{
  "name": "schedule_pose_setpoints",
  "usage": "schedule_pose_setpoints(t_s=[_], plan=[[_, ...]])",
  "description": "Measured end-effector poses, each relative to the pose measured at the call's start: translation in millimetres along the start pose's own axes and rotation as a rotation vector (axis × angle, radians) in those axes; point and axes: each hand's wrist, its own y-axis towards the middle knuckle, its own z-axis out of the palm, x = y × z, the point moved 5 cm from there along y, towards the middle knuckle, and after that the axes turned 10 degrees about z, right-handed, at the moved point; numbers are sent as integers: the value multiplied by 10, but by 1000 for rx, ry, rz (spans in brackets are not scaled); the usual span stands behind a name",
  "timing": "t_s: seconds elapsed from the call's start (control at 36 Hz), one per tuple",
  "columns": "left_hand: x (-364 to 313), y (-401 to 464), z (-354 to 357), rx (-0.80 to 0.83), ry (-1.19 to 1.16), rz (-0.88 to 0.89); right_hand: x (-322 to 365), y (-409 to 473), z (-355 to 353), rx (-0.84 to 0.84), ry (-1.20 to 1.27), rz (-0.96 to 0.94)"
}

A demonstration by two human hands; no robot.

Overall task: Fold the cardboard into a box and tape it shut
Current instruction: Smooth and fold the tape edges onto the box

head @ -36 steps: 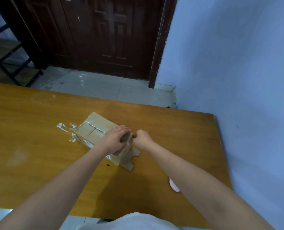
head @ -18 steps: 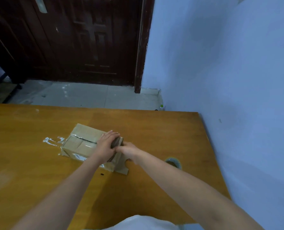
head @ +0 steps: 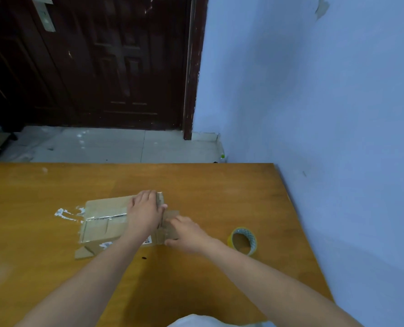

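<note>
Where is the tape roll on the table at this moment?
In the head view the tape roll lies on the table, to the right of the right hand and the box, toward the wall-side edge. Nothing touches it.

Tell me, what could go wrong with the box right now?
The end flap isn't taped yet, so it may spring open if the right hand lets go. The tape roll lies apart from both hands, and reaching for it could mean letting go of the flap. The left hand presses only one end of the cardboard box, so the box might slide on the smooth table.
</note>
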Motion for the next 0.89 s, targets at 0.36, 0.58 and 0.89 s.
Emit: schedule_pose_setpoints(t_s=[0.36, 0.58, 0.89], plan=[[-165, -5, -2, 36, -41, 323, 128, -4, 164, -186, -316, -94], [-155, -135, -12, -26, -86, 440, 140, 60, 132, -234, -177, 3], [18, -129, -62, 48, -234, 460, 159, 109, 91, -206, 157, 29]])
